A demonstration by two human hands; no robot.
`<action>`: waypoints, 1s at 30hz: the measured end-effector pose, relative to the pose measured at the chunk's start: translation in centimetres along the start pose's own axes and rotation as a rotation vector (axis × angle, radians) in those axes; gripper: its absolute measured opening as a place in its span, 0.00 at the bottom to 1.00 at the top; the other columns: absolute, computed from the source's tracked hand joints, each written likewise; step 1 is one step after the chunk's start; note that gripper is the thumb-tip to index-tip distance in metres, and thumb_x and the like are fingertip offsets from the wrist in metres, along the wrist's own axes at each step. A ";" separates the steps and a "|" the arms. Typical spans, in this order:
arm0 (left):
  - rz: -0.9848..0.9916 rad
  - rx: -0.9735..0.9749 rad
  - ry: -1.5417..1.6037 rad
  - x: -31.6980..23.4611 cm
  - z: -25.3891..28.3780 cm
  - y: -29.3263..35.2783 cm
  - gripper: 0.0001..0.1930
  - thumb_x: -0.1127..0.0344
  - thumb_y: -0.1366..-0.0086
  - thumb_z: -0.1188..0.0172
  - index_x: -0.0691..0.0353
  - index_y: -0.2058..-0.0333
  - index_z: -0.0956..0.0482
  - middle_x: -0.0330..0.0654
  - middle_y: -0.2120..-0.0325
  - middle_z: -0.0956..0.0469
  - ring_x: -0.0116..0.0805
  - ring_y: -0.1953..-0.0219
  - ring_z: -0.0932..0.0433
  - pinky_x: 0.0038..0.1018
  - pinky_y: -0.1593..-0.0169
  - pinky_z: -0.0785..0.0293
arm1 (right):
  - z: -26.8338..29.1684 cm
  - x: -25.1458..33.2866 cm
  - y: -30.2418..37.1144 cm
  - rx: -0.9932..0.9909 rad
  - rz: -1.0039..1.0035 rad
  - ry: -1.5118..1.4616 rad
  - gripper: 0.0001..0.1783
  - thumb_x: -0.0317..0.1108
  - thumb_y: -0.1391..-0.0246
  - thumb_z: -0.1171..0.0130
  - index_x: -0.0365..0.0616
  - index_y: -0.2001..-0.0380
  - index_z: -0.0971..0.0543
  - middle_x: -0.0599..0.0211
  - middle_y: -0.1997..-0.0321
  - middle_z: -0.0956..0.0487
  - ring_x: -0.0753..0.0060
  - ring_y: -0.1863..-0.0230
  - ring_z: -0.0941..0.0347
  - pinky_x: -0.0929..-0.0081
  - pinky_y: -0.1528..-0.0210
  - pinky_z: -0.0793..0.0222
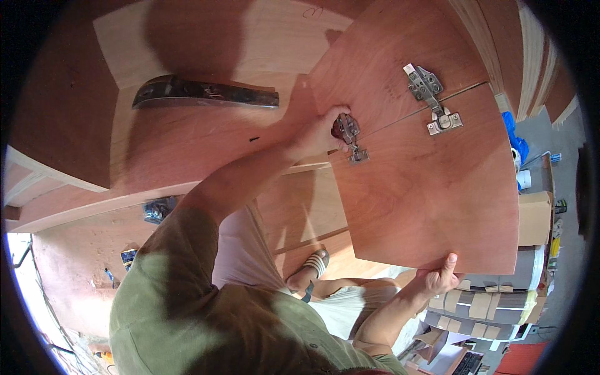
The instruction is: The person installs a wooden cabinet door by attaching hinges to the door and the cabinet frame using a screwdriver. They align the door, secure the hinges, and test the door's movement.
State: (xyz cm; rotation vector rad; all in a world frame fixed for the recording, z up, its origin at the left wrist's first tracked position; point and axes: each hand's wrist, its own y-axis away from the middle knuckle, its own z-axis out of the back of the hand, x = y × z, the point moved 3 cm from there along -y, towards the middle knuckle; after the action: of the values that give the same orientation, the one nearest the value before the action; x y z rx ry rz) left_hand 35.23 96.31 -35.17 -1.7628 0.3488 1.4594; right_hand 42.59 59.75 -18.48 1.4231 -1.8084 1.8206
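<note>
A reddish wooden cabinet door (431, 194) hangs against a matching upright panel (381, 69) along a thin gap. Two metal hinges bridge that gap: an upper-right hinge (431, 100) in plain sight and a lower-left hinge (355, 140). My left hand (328, 132) is closed around the arm of the lower-left hinge, its fingers partly hidden behind it. At the door's lower edge, my right hand (440, 279) grips the wood, thumb on the face and fingers underneath.
A dark curved metal strip (206, 92) and a small dark bit (254, 139) lie on the wooden surface at left. Below is a dark tool (159, 209). Wrapped stacked panels (484, 304) and a cardboard box (535, 219) stand at right. My sandalled foot (310, 269) is beneath.
</note>
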 end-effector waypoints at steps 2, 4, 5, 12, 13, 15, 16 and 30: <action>0.026 0.057 0.005 -0.8 0.1 0.1 0.41 0.72 0.57 0.24 0.58 0.44 0.36 0.43 0.61 0.21 0.33 0.59 0.21 0.30 0.55 0.24 | 0.2 0.0 -0.2 0.012 0.008 0.003 0.32 0.24 0.49 0.38 0.40 0.40 0.35 0.52 0.43 0.29 0.56 0.46 0.29 0.57 0.42 0.29; 0.030 0.072 0.006 -0.9 0.0 0.2 0.42 0.73 0.58 0.23 0.59 0.44 0.37 0.44 0.60 0.22 0.33 0.58 0.22 0.30 0.53 0.25 | -0.1 0.2 0.1 -0.002 0.010 0.009 0.32 0.25 0.49 0.38 0.39 0.40 0.35 0.52 0.43 0.29 0.57 0.46 0.28 0.57 0.43 0.28; 0.024 0.053 -0.006 -0.7 0.0 0.0 0.42 0.74 0.58 0.23 0.59 0.44 0.37 0.44 0.60 0.22 0.32 0.58 0.22 0.30 0.54 0.25 | -0.6 0.3 0.1 -0.008 0.017 0.007 0.32 0.25 0.49 0.38 0.39 0.40 0.35 0.53 0.43 0.28 0.57 0.46 0.28 0.58 0.44 0.28; -0.017 -0.012 0.041 1.4 -0.8 -0.6 0.40 0.75 0.58 0.24 0.60 0.47 0.38 0.42 0.64 0.22 0.29 0.62 0.23 0.29 0.56 0.25 | -0.7 0.6 0.3 0.034 0.027 0.043 0.30 0.26 0.50 0.36 0.37 0.43 0.32 0.52 0.46 0.26 0.58 0.49 0.27 0.60 0.46 0.28; 0.000 -0.005 0.039 1.3 -0.9 -0.6 0.40 0.75 0.58 0.24 0.60 0.47 0.38 0.42 0.64 0.22 0.29 0.62 0.24 0.29 0.57 0.25 | -0.4 0.4 0.3 0.029 0.030 0.039 0.30 0.25 0.50 0.37 0.36 0.43 0.32 0.52 0.47 0.26 0.58 0.49 0.27 0.60 0.46 0.27; -0.004 -0.001 0.034 2.0 -1.0 -0.7 0.41 0.78 0.57 0.26 0.59 0.45 0.39 0.42 0.61 0.24 0.29 0.60 0.24 0.28 0.56 0.25 | -0.6 0.2 0.2 0.017 0.023 0.015 0.30 0.25 0.51 0.37 0.36 0.44 0.32 0.52 0.47 0.26 0.58 0.49 0.27 0.60 0.46 0.28; -0.007 0.001 0.031 2.4 -1.1 -0.7 0.42 0.80 0.56 0.27 0.58 0.44 0.40 0.42 0.59 0.25 0.30 0.59 0.24 0.27 0.56 0.24 | -0.7 0.1 0.3 0.009 0.015 0.001 0.30 0.25 0.51 0.37 0.35 0.43 0.32 0.52 0.47 0.26 0.58 0.49 0.27 0.60 0.46 0.28; 0.005 0.004 0.010 2.4 -0.6 -0.8 0.40 0.70 0.58 0.23 0.59 0.47 0.38 0.45 0.60 0.21 0.36 0.57 0.20 0.32 0.53 0.25 | -1.4 0.6 0.2 0.077 0.077 -0.008 0.28 0.23 0.48 0.40 0.38 0.43 0.33 0.52 0.45 0.27 0.59 0.47 0.27 0.59 0.41 0.30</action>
State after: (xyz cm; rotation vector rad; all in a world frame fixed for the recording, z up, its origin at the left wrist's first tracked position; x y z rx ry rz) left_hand 36.90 97.03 -37.06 -1.7683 0.3615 1.4532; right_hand 41.50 60.66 -17.90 1.4076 -1.8400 1.9438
